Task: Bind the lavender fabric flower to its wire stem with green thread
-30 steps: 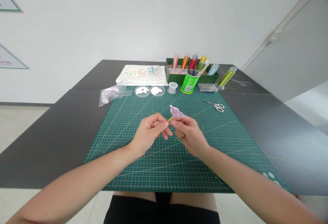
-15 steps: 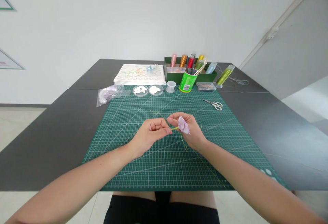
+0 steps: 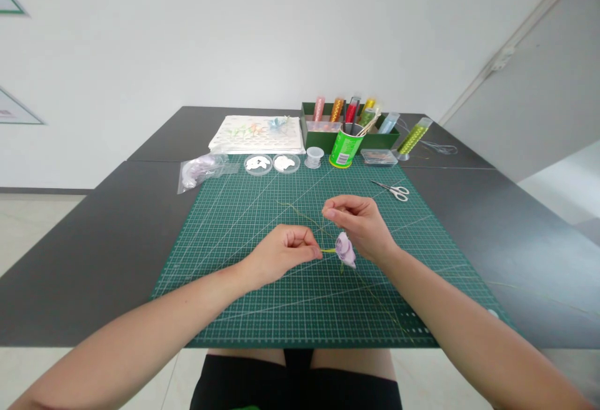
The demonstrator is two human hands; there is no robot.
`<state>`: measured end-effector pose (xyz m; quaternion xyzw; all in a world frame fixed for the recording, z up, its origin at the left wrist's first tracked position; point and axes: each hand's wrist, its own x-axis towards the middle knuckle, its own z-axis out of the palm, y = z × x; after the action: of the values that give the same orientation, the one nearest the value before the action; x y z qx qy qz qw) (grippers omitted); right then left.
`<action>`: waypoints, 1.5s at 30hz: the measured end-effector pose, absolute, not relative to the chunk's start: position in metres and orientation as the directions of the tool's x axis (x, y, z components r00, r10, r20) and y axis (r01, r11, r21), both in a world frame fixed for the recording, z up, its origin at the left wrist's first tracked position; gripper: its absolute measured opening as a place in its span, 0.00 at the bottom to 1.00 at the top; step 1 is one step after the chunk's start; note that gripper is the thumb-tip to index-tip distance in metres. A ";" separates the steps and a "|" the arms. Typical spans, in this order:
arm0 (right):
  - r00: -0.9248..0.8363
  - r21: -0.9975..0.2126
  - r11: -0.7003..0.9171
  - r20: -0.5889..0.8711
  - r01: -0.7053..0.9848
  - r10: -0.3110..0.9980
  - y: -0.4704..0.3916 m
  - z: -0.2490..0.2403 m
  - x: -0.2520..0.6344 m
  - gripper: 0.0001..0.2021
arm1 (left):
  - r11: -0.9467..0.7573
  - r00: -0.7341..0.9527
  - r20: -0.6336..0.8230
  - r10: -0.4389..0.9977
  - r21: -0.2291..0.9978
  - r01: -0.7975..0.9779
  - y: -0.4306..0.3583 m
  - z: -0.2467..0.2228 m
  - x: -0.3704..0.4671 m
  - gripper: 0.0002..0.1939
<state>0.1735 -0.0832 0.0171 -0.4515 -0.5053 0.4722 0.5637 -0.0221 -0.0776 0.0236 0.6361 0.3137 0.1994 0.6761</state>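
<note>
A pale lilac fabric flower (image 3: 345,250) lies on its side in the air over the mat, its thin yellow-green stem (image 3: 329,250) pointing left. My left hand (image 3: 284,255) is closed, with thumb and forefinger pinching the stem's end. Above and to the right of the bloom, my right hand (image 3: 360,222) is closed in a pinch on a fine yellow-green thread, apart from the petals. Loose lengths of the thread (image 3: 300,211) trail over the mat, behind the left fingers and below the flower. Where the thread meets the stem is too fine to make out.
Beneath is a green cutting mat (image 3: 225,222). White-handled scissors (image 3: 397,192) lie right. Along the back stand a bag of lilac pieces (image 3: 199,171), two dishes of white pieces (image 3: 257,164), a small tub (image 3: 314,157), a green can (image 3: 345,149), a thread box (image 3: 328,139) and white sheets (image 3: 255,138).
My right hand has moved up and right, away from the stem and from behind the bloom. The flower and my left hand have shifted slightly right and nearer to me.
</note>
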 end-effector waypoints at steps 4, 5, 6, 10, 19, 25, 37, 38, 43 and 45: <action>0.029 -0.982 0.191 0.191 0.001 0.981 -0.083 0.016 0.177 0.11 | 0.116 0.712 -0.199 0.673 0.979 0.165 -0.077 0.023 -0.021 0.12; 0.036 -0.981 0.194 0.194 0.019 0.980 -0.083 0.016 0.177 0.11 | 0.112 0.713 -0.195 0.673 0.980 0.162 -0.077 0.024 -0.021 0.12; 0.044 -0.981 0.192 0.194 0.038 0.980 -0.082 0.016 0.177 0.10 | 0.106 0.715 -0.184 0.674 0.983 0.153 -0.077 0.024 -0.022 0.12; 0.055 -0.983 0.152 0.158 0.100 0.986 -0.078 0.012 0.176 0.12 | 0.071 0.707 -0.104 0.699 0.995 0.077 -0.078 0.024 -0.023 0.12; -0.060 -0.959 0.147 0.136 0.244 0.989 -0.080 0.004 0.171 0.18 | -0.096 0.519 0.140 0.843 0.989 -0.110 -0.073 0.034 -0.030 0.15; -0.131 -0.916 0.235 0.203 0.324 0.970 -0.092 0.006 0.164 0.13 | -0.213 0.365 0.221 0.904 0.975 -0.065 -0.057 0.032 -0.035 0.14; -0.212 -0.840 0.408 0.353 0.358 0.911 -0.103 0.021 0.165 0.10 | -0.206 0.303 0.160 0.939 0.970 0.128 -0.051 0.028 -0.036 0.13; -0.209 -0.846 0.404 0.350 0.348 0.913 -0.103 0.022 0.165 0.10 | -0.220 0.310 0.166 0.936 0.965 0.146 -0.050 0.027 -0.036 0.13; -0.171 -0.898 0.348 0.311 0.270 0.935 -0.106 0.029 0.167 0.10 | -0.289 0.362 0.174 0.916 0.911 0.293 -0.052 0.027 -0.034 0.12; -0.150 -0.919 0.323 0.295 0.227 0.944 -0.105 0.030 0.168 0.09 | -0.314 0.377 0.167 0.911 0.874 0.371 -0.053 0.026 -0.033 0.11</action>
<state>0.1678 -0.1054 0.0304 -0.4444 -0.6588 0.3756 0.4769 -0.0332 -0.0532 0.0264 0.7329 0.4374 0.3464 0.3894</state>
